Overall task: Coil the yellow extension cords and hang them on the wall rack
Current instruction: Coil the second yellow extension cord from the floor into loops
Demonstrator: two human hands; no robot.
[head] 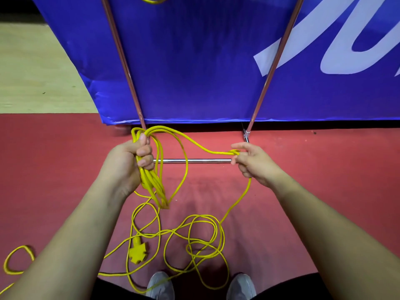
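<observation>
Left hand [132, 161], right hand [254, 164] — both hold one yellow cord [150, 180].

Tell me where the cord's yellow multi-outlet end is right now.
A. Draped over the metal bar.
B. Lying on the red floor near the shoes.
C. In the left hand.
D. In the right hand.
B: the multi-outlet end lies on the red floor, while the left hand grips the coiled part of the yellow extension cord and the right hand pinches it farther along.
</observation>
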